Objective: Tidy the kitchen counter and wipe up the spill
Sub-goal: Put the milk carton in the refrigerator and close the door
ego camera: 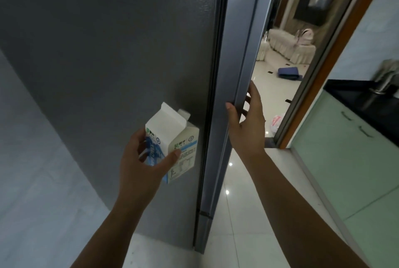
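Observation:
My left hand [142,160] holds a white and blue milk carton [172,136] upright, close to the grey side panel of a tall fridge [108,62]. The carton's gable top is folded open at one side. My right hand [246,123] grips the edge of the fridge door [235,99], thumb on the near face and fingers curled around the far edge. The door stands nearly flush with the fridge body, and the fridge's inside is hidden.
A black counter [349,95] over pale green cabinets [345,160] runs along the right, with a metal pot [386,80] on it. A wood-framed doorway [319,73] behind the fridge door leads to a living room. White glossy floor tiles [248,213] lie below.

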The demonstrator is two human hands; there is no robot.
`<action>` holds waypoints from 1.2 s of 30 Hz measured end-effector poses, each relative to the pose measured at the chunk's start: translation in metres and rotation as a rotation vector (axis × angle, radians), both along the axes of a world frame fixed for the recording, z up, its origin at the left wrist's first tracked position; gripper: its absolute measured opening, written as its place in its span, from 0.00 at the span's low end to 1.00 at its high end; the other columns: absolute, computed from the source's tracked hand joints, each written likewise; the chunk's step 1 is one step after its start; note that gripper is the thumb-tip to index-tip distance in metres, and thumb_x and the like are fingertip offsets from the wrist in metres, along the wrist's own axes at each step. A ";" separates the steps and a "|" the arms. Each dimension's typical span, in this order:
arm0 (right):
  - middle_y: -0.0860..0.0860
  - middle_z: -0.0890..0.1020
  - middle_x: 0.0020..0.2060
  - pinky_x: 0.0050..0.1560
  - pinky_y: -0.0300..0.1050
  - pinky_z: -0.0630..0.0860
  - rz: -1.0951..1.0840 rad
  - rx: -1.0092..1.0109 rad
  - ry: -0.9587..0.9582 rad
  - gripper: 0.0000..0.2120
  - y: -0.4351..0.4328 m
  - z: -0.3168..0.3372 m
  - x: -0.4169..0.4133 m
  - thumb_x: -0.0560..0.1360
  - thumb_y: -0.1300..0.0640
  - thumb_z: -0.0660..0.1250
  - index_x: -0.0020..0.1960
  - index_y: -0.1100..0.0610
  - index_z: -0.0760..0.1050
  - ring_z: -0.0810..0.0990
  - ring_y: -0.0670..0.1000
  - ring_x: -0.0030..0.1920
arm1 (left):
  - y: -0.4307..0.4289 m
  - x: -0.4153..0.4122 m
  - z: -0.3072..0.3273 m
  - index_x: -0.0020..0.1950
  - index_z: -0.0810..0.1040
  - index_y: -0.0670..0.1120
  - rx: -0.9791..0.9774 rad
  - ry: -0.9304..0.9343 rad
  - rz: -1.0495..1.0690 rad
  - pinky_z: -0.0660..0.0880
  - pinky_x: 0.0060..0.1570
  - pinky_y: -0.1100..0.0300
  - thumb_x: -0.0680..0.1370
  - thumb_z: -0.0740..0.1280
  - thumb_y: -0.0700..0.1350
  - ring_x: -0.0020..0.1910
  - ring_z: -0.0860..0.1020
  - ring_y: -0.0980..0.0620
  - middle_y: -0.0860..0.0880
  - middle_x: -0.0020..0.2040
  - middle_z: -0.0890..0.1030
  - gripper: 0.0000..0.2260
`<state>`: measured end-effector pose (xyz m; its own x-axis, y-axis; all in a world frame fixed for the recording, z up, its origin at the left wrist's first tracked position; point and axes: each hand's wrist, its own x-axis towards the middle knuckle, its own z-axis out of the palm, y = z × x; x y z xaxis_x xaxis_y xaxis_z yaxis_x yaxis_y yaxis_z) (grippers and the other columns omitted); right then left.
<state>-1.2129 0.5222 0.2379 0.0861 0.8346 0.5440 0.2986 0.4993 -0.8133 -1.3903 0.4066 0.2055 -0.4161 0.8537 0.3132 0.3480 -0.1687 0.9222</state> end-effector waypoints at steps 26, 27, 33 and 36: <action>0.52 0.72 0.66 0.59 0.55 0.76 -0.207 0.254 -0.085 0.29 0.003 -0.013 0.007 0.75 0.56 0.66 0.71 0.47 0.56 0.69 0.46 0.65 | 0.018 0.015 0.007 0.63 0.70 0.51 0.023 0.021 -0.023 0.75 0.47 0.64 0.59 0.72 0.54 0.57 0.76 0.55 0.54 0.57 0.77 0.33; 0.50 0.72 0.67 0.59 0.56 0.76 -0.197 0.234 -0.062 0.29 0.002 -0.013 0.013 0.75 0.55 0.65 0.71 0.45 0.55 0.69 0.46 0.66 | 0.018 0.017 0.006 0.63 0.70 0.50 0.021 0.023 -0.023 0.75 0.47 0.63 0.59 0.72 0.54 0.57 0.76 0.55 0.53 0.58 0.77 0.33; 0.46 0.71 0.64 0.59 0.44 0.77 -0.172 0.162 -0.006 0.29 0.000 -0.007 0.082 0.75 0.59 0.66 0.72 0.47 0.60 0.73 0.47 0.63 | 0.016 0.040 0.002 0.62 0.71 0.50 0.018 0.000 -0.070 0.77 0.43 0.66 0.58 0.72 0.56 0.55 0.78 0.57 0.54 0.57 0.79 0.33; 0.42 0.72 0.58 0.54 0.35 0.76 -0.209 0.165 0.037 0.28 0.003 -0.008 0.111 0.74 0.61 0.68 0.71 0.52 0.63 0.75 0.45 0.58 | 0.021 0.064 0.003 0.60 0.71 0.53 0.025 -0.013 -0.119 0.76 0.44 0.71 0.59 0.73 0.54 0.54 0.77 0.64 0.58 0.56 0.78 0.30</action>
<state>-1.1021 0.5256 0.2304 0.2695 0.6972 0.6643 0.3809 0.5564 -0.7384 -1.3265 0.4274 0.2087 -0.3166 0.8894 0.3297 0.3117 -0.2307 0.9217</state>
